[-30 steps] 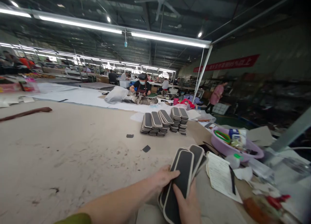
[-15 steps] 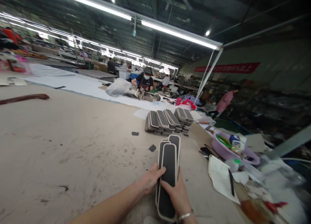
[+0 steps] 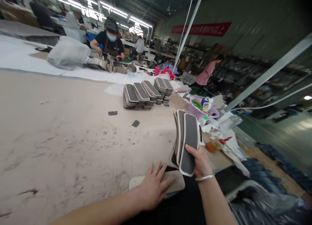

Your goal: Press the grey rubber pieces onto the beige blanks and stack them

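My right hand (image 3: 201,161) grips a fanned stack of long rounded panels (image 3: 190,140), dark grey with pale borders, held up over the table's right part. The thumb presses on the front panel and the other fingers are hidden behind. With fingers spread, my left hand (image 3: 156,186) lies on a pale rounded panel (image 3: 179,181) at the table's near edge. Farther off, several piles of the same grey panels (image 3: 141,93) stand side by side. Two small dark scraps lie on the table, one a rounded piece (image 3: 136,123).
A purple basin (image 3: 197,112) with assorted items stands at the right edge, beside crumpled plastic and paper. A bottle with a red tip (image 3: 214,145) is nearer. Across the table (image 3: 73,127), a masked co-worker (image 3: 109,41) handles pieces by a plastic bag (image 3: 69,52). A metal post (image 3: 268,73) slants at right.
My left hand has let go of the stack and moved down onto a pale panel. My right hand has carried the stack to the right. The view has turned right and down.
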